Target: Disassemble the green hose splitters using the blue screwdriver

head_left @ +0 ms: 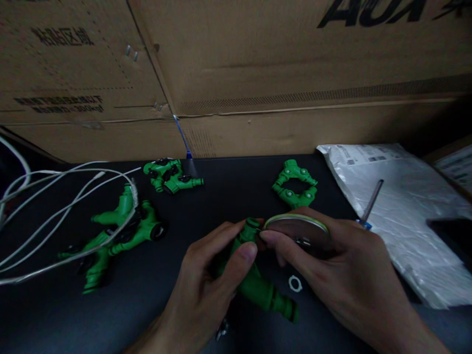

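Note:
My left hand point(210, 280) is wrapped round a green Y-shaped hose connector point(263, 292), its thumb lying along the near side. One ribbed end points up and another points down to the right. In my right hand point(332, 265) is a thin round disc with a yellow-green rim point(297, 221), held tilted. The right thumb and forefinger pinch close beside the connector's upper end; whatever is between their tips is too small to make out. Below the disc, a white notched ring point(295, 283) lies on the dark table. Small metal pieces point(221, 329) show under my left wrist.
Green connectors lie at the left point(121, 231), back left point(173, 176) and back right point(295, 182). White cables point(70, 196) loop over the left group. A screwdriver point(371, 201) and a dark phone-like object point(452, 236) rest on a white package point(405, 196). Cardboard boxes point(258, 59) wall the back.

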